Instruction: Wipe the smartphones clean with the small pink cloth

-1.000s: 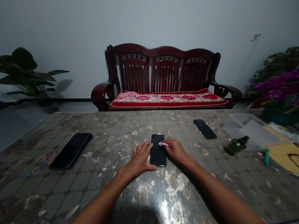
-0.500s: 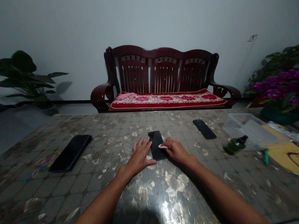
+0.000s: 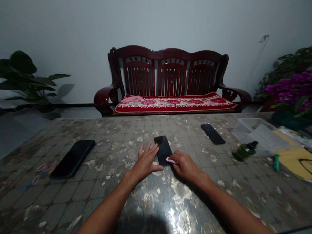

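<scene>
Head view: right hand (image 3: 184, 164) and left hand (image 3: 145, 162) at a dark phone (image 3: 163, 152) on the tabletop (image 3: 120, 130).
The right hand pinches a small pink cloth (image 3: 170, 160), likely soft and light, against the phone's near right part; the left hand lies spread, gripping nothing, its fingertips at the phone's left edge and its thumb by the near left corner. The phone should be light but stiff, its glossy face slippery and perhaps fragile; the long side edges look best to hold. Farther off lie a second phone (image 3: 213, 134) and, beyond the tabletop, a wooden bench (image 3: 160, 54).
</scene>
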Demonstrator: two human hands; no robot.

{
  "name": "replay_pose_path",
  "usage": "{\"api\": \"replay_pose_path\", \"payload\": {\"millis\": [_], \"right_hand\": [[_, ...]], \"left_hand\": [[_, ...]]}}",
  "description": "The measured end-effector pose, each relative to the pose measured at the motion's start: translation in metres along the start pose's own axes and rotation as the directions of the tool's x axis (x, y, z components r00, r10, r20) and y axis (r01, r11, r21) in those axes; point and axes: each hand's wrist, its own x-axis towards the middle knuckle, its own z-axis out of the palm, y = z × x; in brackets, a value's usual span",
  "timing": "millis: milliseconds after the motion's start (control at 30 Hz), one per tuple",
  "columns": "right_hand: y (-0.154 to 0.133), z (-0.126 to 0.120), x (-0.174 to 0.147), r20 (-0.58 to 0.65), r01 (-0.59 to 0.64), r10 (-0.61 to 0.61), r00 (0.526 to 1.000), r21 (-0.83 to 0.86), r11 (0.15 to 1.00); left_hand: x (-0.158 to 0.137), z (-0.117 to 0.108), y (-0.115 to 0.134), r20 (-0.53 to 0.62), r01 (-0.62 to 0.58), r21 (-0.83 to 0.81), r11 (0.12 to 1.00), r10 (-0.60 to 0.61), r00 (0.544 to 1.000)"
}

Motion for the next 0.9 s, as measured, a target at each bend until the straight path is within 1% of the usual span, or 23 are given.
{"api": "replay_pose_path", "payload": {"millis": [67,200,267,333,467,567,633,700,800,900], "right_hand": [[-0.011,0.002,-0.005,0.014,0.013,-0.013,1.000,-0.032,0.999],[-0.026,0.007,-0.005,0.041,0.088,-0.085,0.996,-0.093,0.992],[-0.024,0.004,-0.006,0.054,0.102,-0.097,0.994,-0.117,0.988],[-0.017,-0.003,-0.008,0.054,0.091,-0.085,0.995,-0.132,0.987],[0.001,-0.013,-0.019,0.014,0.049,-0.047,0.999,-0.165,0.985],[0.000,-0.009,-0.023,0.017,0.133,-0.132,0.991,-0.169,0.977],[-0.006,-0.002,-0.022,0.017,0.207,-0.208,0.978,-0.192,0.959],[-0.013,0.003,-0.019,0.022,0.255,-0.257,0.966,-0.233,0.938],[-0.014,0.004,-0.017,0.037,0.274,-0.275,0.961,-0.294,0.916],[-0.006,-0.003,-0.020,0.037,0.246,-0.248,0.968,-0.337,0.909]], "left_hand": [[0.001,0.001,-0.001,-0.010,-0.002,-0.006,1.000,0.002,1.000],[0.001,0.004,-0.001,-0.025,-0.002,-0.010,1.000,0.001,1.000],[0.000,0.003,0.000,-0.024,0.008,-0.004,1.000,-0.008,1.000],[0.000,0.003,0.001,-0.016,0.024,0.004,1.000,-0.024,1.000],[0.000,0.000,0.005,-0.003,0.047,-0.005,0.999,-0.047,0.999],[0.000,-0.001,0.006,0.007,0.055,-0.009,0.998,-0.055,0.998],[0.000,-0.001,0.006,0.002,0.050,-0.005,0.999,-0.050,0.999],[0.000,0.000,0.005,-0.008,0.040,-0.006,0.999,-0.040,0.999],[0.000,0.000,0.005,-0.010,0.035,-0.005,0.999,-0.035,0.999],[0.000,-0.002,0.006,-0.003,0.047,0.006,0.999,-0.047,0.999]]}}
